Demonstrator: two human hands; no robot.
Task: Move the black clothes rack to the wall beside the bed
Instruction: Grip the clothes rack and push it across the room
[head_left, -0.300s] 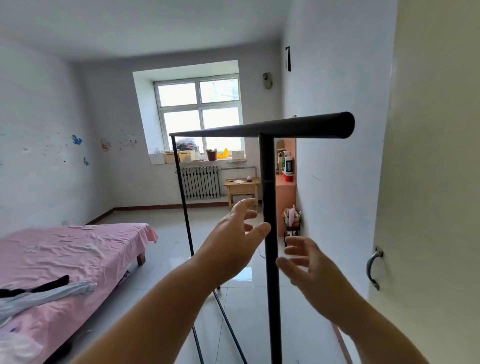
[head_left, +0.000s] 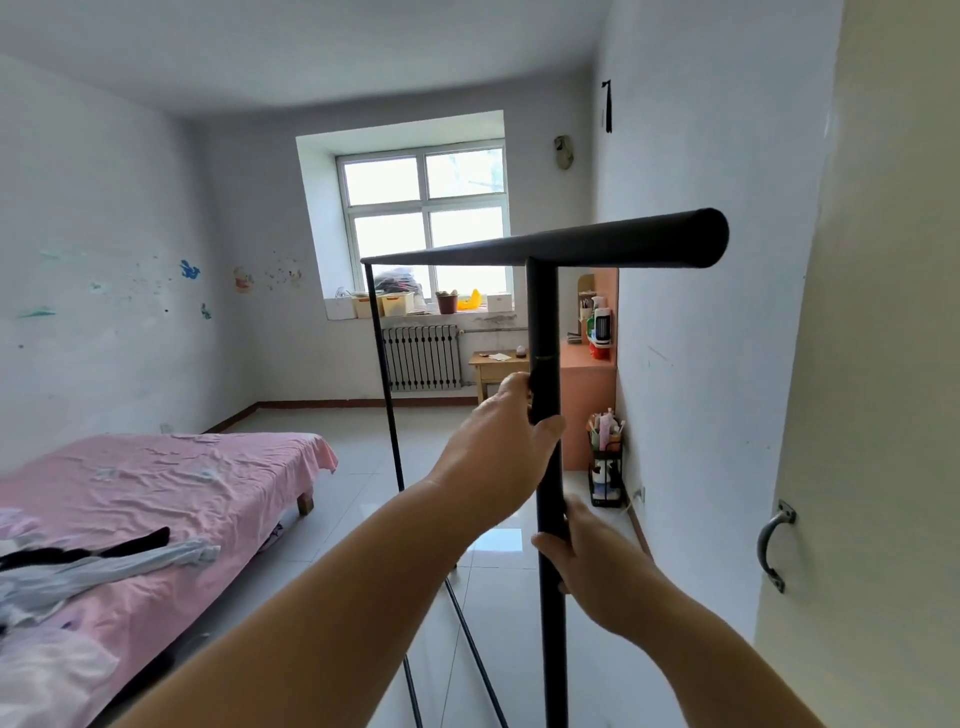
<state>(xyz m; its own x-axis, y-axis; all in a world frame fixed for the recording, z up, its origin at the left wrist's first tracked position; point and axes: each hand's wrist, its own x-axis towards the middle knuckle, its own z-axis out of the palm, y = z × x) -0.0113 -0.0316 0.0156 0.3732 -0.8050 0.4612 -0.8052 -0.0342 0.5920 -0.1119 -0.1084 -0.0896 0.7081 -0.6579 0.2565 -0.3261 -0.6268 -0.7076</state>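
Observation:
The black clothes rack (head_left: 543, 322) stands right in front of me, its top bar running from the near right toward the window and its near upright post in the middle of the view. My left hand (head_left: 498, 447) is wrapped around that post at mid height. My right hand (head_left: 597, 566) grips the same post lower down. The rack's far upright and floor rails show behind my arms. The bed (head_left: 171, 499), covered with a pink sheet, lies at the left against the left wall (head_left: 104, 291).
Clothes lie on the bed's near end. A pale door with a metal handle (head_left: 774, 545) is close on my right. Along the right wall stand an orange cabinet (head_left: 592, 395) and a small black shelf (head_left: 605, 467). A wooden stool (head_left: 498, 371) and radiator (head_left: 423, 356) sit under the window.
Both hands were open and apart on either side of the post; now both have closed around it, the left higher, the right lower.

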